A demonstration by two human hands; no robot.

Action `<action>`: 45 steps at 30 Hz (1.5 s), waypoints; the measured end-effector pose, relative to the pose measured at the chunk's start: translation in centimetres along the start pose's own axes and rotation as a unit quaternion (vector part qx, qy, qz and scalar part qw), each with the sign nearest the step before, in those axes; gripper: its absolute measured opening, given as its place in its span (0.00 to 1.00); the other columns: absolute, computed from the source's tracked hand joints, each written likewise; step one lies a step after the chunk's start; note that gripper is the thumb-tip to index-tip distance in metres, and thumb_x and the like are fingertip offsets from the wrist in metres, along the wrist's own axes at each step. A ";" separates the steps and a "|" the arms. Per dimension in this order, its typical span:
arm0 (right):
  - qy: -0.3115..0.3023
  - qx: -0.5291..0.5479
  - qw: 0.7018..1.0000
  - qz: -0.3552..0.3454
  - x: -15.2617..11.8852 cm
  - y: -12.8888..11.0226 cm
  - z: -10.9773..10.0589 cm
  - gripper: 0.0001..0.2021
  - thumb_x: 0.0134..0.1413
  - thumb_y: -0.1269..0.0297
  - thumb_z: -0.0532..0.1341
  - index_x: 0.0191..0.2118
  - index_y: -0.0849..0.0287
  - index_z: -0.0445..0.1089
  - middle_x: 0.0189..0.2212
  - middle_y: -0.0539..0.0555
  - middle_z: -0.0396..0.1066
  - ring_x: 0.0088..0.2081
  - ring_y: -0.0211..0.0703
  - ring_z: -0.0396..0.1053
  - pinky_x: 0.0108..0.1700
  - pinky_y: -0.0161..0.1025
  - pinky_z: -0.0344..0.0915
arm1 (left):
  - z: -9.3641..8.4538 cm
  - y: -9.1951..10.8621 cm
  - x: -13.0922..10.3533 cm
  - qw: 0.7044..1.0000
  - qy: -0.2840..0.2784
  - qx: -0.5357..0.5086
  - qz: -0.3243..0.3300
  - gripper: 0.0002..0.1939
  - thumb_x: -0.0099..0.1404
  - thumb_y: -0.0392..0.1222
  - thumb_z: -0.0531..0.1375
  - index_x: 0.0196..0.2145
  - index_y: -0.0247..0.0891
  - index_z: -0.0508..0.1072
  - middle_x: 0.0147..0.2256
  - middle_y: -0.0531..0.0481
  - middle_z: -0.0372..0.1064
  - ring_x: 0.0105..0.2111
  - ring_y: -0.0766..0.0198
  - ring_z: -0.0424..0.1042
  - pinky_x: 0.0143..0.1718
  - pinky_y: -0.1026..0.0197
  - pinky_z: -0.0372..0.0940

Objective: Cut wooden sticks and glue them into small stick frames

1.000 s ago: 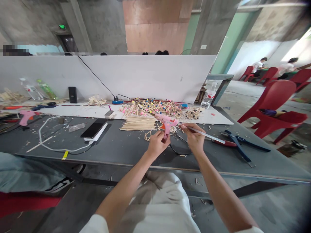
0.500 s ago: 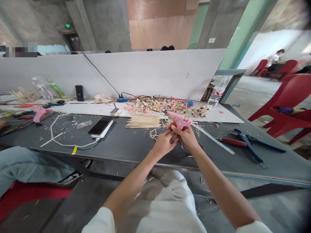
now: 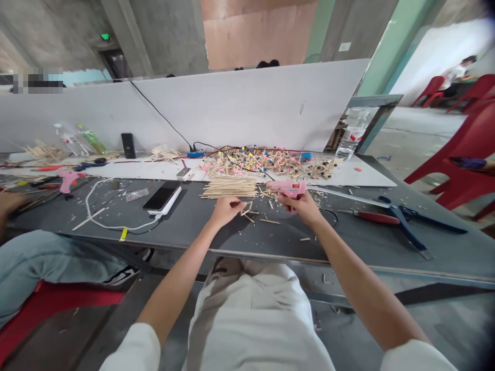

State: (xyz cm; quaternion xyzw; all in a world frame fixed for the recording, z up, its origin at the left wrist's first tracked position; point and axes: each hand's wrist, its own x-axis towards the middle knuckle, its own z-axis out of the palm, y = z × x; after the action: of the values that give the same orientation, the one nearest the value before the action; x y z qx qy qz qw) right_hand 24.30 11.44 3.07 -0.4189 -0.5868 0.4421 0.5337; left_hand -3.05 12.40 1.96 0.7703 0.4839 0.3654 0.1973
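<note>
My right hand (image 3: 303,205) is wrapped round the grip of a pink glue gun (image 3: 288,189), its nozzle pointing left. Lower and to the left, my left hand (image 3: 227,210) has its fingertips pinched on a small frame of wooden sticks (image 3: 248,208) at the table surface. Just behind that hand lies a bundle of thin wooden sticks (image 3: 229,187). Short stick scraps are scattered between my two hands. Farther back is a heap of sticks with coloured tips (image 3: 266,161) on a white board (image 3: 371,176).
Pliers with a red handle (image 3: 377,218) and a large blue-handled tool (image 3: 406,226) lie to the right. A phone (image 3: 162,196) rests on a white power bank at left. A water bottle (image 3: 351,136) stands behind right. Another person's hand (image 3: 10,203) is at far left.
My left hand has left the glue gun, moved left and taken hold of the small stick frame. My right hand keeps the gun, now turned with its nozzle to the left.
</note>
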 end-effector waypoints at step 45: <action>-0.144 -0.132 0.980 -0.029 -0.7 1.5 1.6 0.17 0.45 0.68 0.64 0.45 0.56 0.78 0.44 0.53 0.78 0.48 0.53 0.74 0.51 0.46 0.70 | 0.8 -0.4 -0.5 0.986 -0.022 -0.151 -0.070 0.21 0.63 0.56 0.59 0.28 0.33 0.76 0.18 0.52 0.69 0.15 0.70 0.64 0.18 0.69 0.57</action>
State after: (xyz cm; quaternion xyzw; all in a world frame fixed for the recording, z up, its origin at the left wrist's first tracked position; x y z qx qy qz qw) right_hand 22.75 11.00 1.37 -0.4006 -0.7226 0.4004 0.3964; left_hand -2.79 12.22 0.97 0.7039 0.4711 0.4023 0.3475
